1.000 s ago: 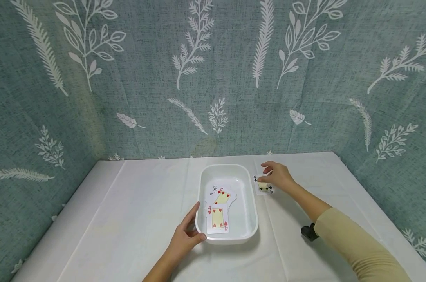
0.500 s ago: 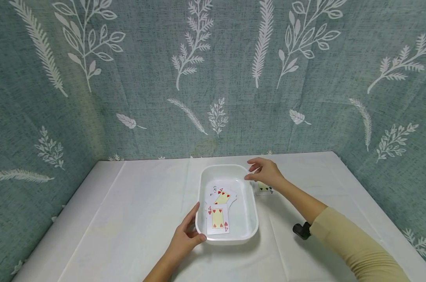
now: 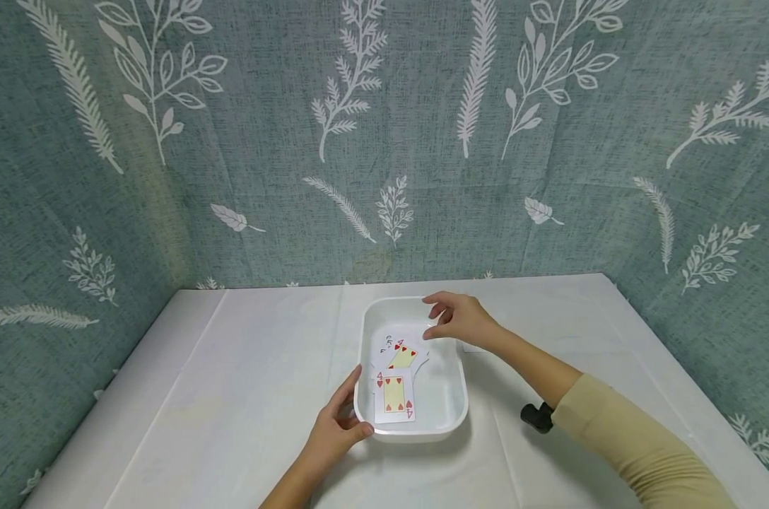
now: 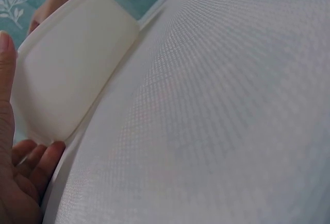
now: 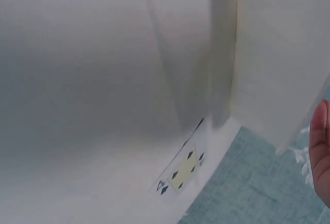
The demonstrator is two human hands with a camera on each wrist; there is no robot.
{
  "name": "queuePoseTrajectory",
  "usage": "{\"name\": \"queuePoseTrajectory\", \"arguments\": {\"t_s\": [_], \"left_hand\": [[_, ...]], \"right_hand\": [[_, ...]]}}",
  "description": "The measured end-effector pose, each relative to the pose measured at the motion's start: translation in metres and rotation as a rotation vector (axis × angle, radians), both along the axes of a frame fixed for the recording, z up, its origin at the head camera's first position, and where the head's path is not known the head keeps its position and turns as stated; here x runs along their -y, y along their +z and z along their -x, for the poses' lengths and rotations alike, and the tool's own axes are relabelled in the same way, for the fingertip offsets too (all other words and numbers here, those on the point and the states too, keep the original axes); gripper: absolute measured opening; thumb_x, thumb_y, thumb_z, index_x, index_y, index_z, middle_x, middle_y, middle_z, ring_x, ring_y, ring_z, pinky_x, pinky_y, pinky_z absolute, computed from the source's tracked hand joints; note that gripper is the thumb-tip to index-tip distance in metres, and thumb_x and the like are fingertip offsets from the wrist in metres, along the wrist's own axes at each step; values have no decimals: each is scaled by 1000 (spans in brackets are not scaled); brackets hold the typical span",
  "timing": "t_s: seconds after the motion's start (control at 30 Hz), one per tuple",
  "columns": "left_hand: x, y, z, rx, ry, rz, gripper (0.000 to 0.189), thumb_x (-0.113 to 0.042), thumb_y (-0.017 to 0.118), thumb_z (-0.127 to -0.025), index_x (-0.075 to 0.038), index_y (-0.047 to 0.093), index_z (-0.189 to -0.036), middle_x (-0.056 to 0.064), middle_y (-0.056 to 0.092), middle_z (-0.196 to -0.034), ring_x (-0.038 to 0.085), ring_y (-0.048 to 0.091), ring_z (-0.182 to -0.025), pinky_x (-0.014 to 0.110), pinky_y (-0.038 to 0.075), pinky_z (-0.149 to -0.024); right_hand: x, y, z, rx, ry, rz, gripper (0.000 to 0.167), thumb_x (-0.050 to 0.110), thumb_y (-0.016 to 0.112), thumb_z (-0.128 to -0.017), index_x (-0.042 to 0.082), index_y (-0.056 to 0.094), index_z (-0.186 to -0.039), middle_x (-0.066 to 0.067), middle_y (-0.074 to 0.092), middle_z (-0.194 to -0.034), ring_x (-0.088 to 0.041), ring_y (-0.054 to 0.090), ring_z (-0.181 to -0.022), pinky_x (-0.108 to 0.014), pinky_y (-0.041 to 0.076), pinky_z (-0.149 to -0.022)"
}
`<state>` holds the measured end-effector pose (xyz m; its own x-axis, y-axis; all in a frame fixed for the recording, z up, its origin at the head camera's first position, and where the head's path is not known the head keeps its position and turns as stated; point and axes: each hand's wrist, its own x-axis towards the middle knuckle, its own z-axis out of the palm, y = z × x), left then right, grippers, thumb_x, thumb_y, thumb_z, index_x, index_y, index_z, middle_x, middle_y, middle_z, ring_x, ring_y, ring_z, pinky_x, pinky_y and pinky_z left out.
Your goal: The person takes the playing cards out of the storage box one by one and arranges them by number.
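Note:
A white plastic tray [image 3: 444, 396] stands mid-table in the head view. Several playing cards lie in it, a four of hearts [image 3: 394, 396] uppermost at the near left. My left hand [image 3: 330, 435] holds the tray's near left corner, thumb at the front edge and fingers along the side; the left wrist view has curled fingertips [image 4: 49, 157] against the outer wall. Over the tray's far right part hovers my right hand [image 3: 464, 322], thumb and index finger apart, nothing visible between them. Partly hidden under that hand, a black-pipped four card [image 5: 184, 170] lies on the table right of the tray.
White cloth [image 3: 232, 396] covers the table. Teal leaf-patterned fabric [image 3: 263, 177] rises behind it and at both sides. A small black object [image 3: 537, 417] shows beside the right sleeve [image 3: 632, 438].
My right hand has moved left, from the four of spades on the table to above the tray. The left hand, the tray and the cards in it stay put.

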<state>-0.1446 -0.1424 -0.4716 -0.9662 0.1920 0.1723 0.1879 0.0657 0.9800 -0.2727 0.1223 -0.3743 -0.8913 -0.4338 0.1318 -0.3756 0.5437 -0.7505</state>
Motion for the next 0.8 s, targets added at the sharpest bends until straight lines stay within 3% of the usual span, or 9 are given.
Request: {"name": "queuePoseTrajectory", "arguments": {"t_s": [0.5, 0.8], "left_hand": [[2, 0, 0, -33, -45, -21, 92, -38, 76, -75, -12, 29, -149, 24, 50, -131, 32, 54, -110, 23, 55, -79], [1, 0, 0, -63, -49, -16, 90, -37, 77, -76, -9, 30, -148, 26, 50, -129, 34, 53, -112, 24, 55, -79]], "right_hand": [[36, -4, -22, 25, 184, -65, 68, 22, 85, -69, 5, 57, -128, -14, 65, -103, -8, 59, -72, -21, 52, -64], [47, -13, -24, 2, 240, -175, 70, 23, 86, -67, 5, 57, -127, -11, 64, -102, -7, 56, -71, -18, 48, -61]]}}
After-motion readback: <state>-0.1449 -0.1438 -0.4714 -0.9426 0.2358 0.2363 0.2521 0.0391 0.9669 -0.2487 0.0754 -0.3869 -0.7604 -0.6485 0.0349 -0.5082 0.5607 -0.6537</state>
